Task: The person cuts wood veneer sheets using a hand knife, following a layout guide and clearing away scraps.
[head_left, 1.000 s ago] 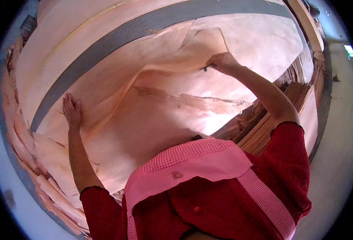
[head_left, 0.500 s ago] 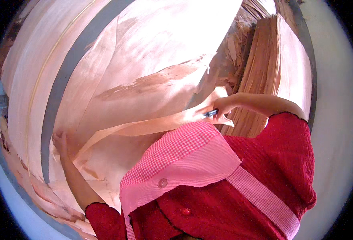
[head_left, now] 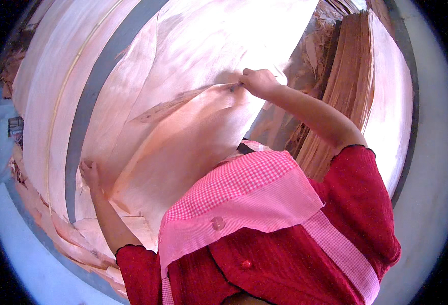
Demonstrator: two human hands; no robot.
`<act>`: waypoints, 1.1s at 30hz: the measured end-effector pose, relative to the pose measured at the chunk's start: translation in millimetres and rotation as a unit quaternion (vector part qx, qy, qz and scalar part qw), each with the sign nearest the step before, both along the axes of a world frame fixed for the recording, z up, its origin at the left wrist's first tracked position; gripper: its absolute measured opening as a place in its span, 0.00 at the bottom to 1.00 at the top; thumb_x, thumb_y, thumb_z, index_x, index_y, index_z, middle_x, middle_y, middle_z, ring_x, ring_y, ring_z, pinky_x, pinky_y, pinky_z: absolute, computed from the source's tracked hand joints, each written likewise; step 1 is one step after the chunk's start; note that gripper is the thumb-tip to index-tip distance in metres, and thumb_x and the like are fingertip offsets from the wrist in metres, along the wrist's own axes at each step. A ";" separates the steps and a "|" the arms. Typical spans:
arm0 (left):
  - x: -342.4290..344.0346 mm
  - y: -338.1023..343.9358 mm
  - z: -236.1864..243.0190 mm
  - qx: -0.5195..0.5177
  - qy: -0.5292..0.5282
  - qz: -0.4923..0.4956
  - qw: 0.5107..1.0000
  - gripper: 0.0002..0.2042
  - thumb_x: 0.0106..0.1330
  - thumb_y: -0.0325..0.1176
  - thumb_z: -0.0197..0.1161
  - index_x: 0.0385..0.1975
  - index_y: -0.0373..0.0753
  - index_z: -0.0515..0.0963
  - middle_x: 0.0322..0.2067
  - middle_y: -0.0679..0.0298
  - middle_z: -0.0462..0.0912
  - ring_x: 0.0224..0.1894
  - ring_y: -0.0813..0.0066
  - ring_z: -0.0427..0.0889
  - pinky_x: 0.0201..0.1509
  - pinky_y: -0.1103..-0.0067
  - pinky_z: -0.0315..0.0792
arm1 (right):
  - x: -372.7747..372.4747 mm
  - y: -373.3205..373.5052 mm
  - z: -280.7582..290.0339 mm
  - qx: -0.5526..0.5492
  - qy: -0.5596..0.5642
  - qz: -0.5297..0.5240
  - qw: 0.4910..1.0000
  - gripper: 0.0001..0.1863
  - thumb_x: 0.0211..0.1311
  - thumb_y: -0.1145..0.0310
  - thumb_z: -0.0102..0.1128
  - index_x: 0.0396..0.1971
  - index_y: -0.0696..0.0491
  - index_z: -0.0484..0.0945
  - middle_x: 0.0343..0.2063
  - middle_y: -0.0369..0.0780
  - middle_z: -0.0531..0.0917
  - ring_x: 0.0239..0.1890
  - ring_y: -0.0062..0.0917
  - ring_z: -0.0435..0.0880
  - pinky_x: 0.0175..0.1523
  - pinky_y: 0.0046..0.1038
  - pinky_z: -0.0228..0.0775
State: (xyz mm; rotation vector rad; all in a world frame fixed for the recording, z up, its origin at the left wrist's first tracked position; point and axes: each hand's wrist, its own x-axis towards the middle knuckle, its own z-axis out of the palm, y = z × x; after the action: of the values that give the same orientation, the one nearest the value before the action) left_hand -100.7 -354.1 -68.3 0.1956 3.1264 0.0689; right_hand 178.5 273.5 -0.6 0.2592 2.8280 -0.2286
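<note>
A large, thin, pale pinkish wood veneer sheet [head_left: 183, 137] lies in front of me, with a raised, curling edge. My right hand [head_left: 258, 82] is closed on that edge at the far middle, fingers pinched and arm stretched forward. A small dark spot shows by its fingertips; whether a tool is still in the hand is hidden. At the left, my left hand [head_left: 90, 173] rests on the veneer beside a long grey strip [head_left: 84, 112]. Its fingers are partly blurred into the wood, so their hold is unclear. Beneath the lifted sheet lies more veneer [head_left: 193, 35] with a ragged, torn patch.
On the right stands a thick stack of veneer sheets [head_left: 348, 76], with torn scraps [head_left: 313, 48] beside it. More veneer [head_left: 41, 101] lies left of the grey strip, with a thin yellowish strip [head_left: 64, 91] along it. Broken pieces [head_left: 76, 244] lie at the lower left.
My right hand has moved forward and left, carrying the veneer's edge away from my body. The dark-handled tool seen in it before is now mostly out of sight. My left hand stays nearly in place.
</note>
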 end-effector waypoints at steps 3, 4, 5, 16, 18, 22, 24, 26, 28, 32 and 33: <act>8.8 3.4 -7.5 -0.010 0.010 0.003 1.000 0.32 0.53 0.45 0.56 0.56 0.37 0.58 0.56 0.50 0.59 0.60 0.57 0.56 0.62 0.68 0.52 | 38.0 -11.0 14.4 -0.046 -0.052 0.043 0.997 0.10 0.53 0.66 0.46 0.30 0.51 0.76 0.34 0.41 0.77 0.30 0.34 0.79 0.35 0.35 0.71; 10.9 1.5 -9.0 -0.015 0.011 0.012 1.000 0.32 0.53 0.45 0.57 0.56 0.37 0.58 0.56 0.50 0.59 0.60 0.57 0.56 0.62 0.68 0.52 | 53.8 -20.4 19.5 -0.052 -0.097 0.089 0.990 0.10 0.52 0.66 0.47 0.29 0.52 0.76 0.29 0.42 0.78 0.28 0.33 0.79 0.33 0.34 0.71; 13.2 7.0 -6.5 -0.013 -0.004 0.027 1.000 0.32 0.53 0.45 0.57 0.56 0.37 0.57 0.56 0.50 0.59 0.60 0.57 0.56 0.62 0.68 0.52 | 56.9 -27.3 39.2 -0.109 -0.235 0.131 0.957 0.10 0.52 0.65 0.50 0.29 0.53 0.78 0.24 0.43 0.79 0.26 0.31 0.80 0.30 0.33 0.70; -3.0 -26.6 -19.6 0.008 -0.060 0.026 0.998 0.31 0.53 0.42 0.57 0.55 0.34 0.58 0.55 0.49 0.60 0.59 0.53 0.57 0.61 0.67 0.53 | -9.8 10.2 2.7 -0.069 -0.021 -0.169 0.983 0.19 0.46 0.54 0.58 0.33 0.53 0.76 0.30 0.44 0.79 0.35 0.36 0.78 0.41 0.34 0.68; -1.1 -7.0 -14.4 0.022 -0.041 0.009 0.999 0.31 0.53 0.42 0.57 0.55 0.34 0.58 0.56 0.48 0.59 0.59 0.53 0.55 0.62 0.67 0.52 | -12.0 5.6 2.6 -0.061 -0.091 -0.180 0.977 0.21 0.44 0.48 0.57 0.28 0.52 0.78 0.25 0.42 0.80 0.32 0.35 0.79 0.39 0.33 0.69; 23.3 41.3 -1.0 0.041 -0.033 -0.032 0.998 0.30 0.54 0.41 0.56 0.56 0.37 0.58 0.58 0.47 0.55 0.61 0.53 0.51 0.63 0.68 0.49 | -0.2 16.9 14.8 -0.093 -0.145 -0.176 0.969 0.21 0.44 0.50 0.57 0.32 0.52 0.79 0.23 0.42 0.80 0.30 0.33 0.79 0.37 0.31 0.69; 29.4 38.8 10.1 0.051 -0.032 -0.024 0.998 0.29 0.55 0.40 0.56 0.57 0.39 0.57 0.58 0.48 0.53 0.62 0.54 0.50 0.64 0.68 0.48 | 1.5 16.0 19.1 -0.109 -0.141 -0.109 0.978 0.19 0.43 0.52 0.59 0.31 0.52 0.80 0.22 0.42 0.80 0.29 0.32 0.79 0.37 0.31 0.69; 34.8 34.3 18.3 0.054 -0.027 -0.022 0.998 0.29 0.55 0.39 0.56 0.58 0.41 0.57 0.59 0.49 0.52 0.62 0.55 0.49 0.64 0.69 0.48 | -0.9 28.8 4.9 -0.148 -0.187 -0.077 0.968 0.19 0.40 0.57 0.62 0.33 0.52 0.79 0.22 0.41 0.79 0.29 0.29 0.78 0.35 0.29 0.68; 41.6 31.2 20.8 0.050 -0.023 -0.025 0.998 0.29 0.56 0.38 0.56 0.58 0.41 0.56 0.59 0.51 0.53 0.62 0.55 0.50 0.64 0.69 0.48 | -6.0 44.2 14.9 -0.214 -0.271 -0.059 0.936 0.18 0.41 0.61 0.62 0.35 0.51 0.79 0.23 0.37 0.80 0.28 0.25 0.77 0.33 0.27 0.67; 50.3 38.2 20.5 0.087 -0.015 -0.022 0.996 0.26 0.56 0.38 0.56 0.56 0.41 0.60 0.59 0.52 0.54 0.61 0.56 0.52 0.63 0.68 0.50 | -5.7 72.6 45.9 -0.373 -0.329 -0.069 0.865 0.13 0.42 0.66 0.62 0.33 0.49 0.79 0.23 0.32 0.80 0.23 0.19 0.73 0.27 0.22 0.64; 49.8 31.6 23.3 0.128 -0.012 -0.025 0.991 0.25 0.57 0.37 0.56 0.55 0.41 0.61 0.58 0.52 0.56 0.61 0.56 0.53 0.62 0.68 0.51 | -9.8 75.6 56.4 -0.415 -0.312 -0.062 0.853 0.12 0.42 0.67 0.62 0.32 0.49 0.79 0.23 0.31 0.80 0.22 0.18 0.73 0.25 0.21 0.63</act>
State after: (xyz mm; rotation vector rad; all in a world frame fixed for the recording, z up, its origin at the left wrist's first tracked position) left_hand -50.9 -322.5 -45.0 0.2714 3.0770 0.4693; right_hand 168.6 349.1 55.8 0.2507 1.8514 -1.1202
